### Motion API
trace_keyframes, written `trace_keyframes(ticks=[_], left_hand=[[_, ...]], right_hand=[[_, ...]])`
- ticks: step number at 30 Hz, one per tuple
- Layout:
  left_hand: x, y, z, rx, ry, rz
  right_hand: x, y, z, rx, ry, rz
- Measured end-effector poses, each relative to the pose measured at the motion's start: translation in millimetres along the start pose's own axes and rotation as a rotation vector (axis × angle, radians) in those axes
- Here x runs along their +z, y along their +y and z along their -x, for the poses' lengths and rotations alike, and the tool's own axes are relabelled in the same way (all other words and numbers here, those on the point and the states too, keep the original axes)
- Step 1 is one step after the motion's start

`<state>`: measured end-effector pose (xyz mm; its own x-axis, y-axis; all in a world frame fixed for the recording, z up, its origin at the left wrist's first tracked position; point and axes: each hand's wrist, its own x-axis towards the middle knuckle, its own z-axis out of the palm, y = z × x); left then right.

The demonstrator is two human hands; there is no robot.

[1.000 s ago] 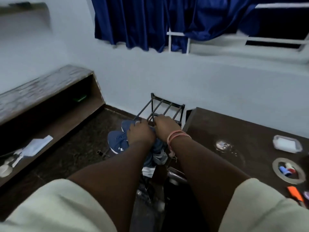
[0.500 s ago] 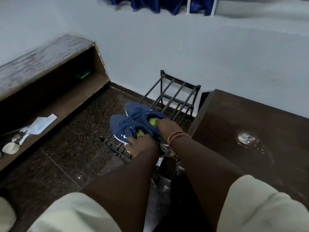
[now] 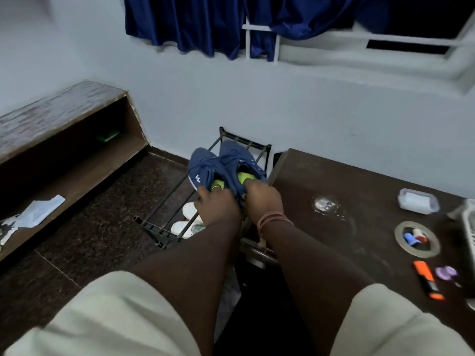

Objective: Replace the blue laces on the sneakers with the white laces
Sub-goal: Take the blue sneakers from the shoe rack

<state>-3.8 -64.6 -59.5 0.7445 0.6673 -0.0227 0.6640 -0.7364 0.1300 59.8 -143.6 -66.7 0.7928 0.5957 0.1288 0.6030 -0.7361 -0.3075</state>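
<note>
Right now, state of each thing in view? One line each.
left hand: grip on the heel of the left blue sneaker
right hand: grip on the heel of the right blue sneaker
blue sneakers: paired, held over the rack, blue laces still in
shoe rack: standing on the floor, white shoes on a lower tier
white shoes: lying on the rack
curtain: bunched, window partly uncovered
orange marker: lying on the table
</note>
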Motion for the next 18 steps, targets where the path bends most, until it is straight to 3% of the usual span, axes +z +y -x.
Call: trace_keyframes(ticks=[12,18], left_hand=[[-5.1,109.3,75.8,0.389,0.093,0.054],[19.6,141.8,101.1,0.490,0.071,0.059]], right_hand=[[-67.9,96.1,106.0,0.300,0.210,0.033],[-67.3,132.6,140.5,0.421,0.216,0.044]])
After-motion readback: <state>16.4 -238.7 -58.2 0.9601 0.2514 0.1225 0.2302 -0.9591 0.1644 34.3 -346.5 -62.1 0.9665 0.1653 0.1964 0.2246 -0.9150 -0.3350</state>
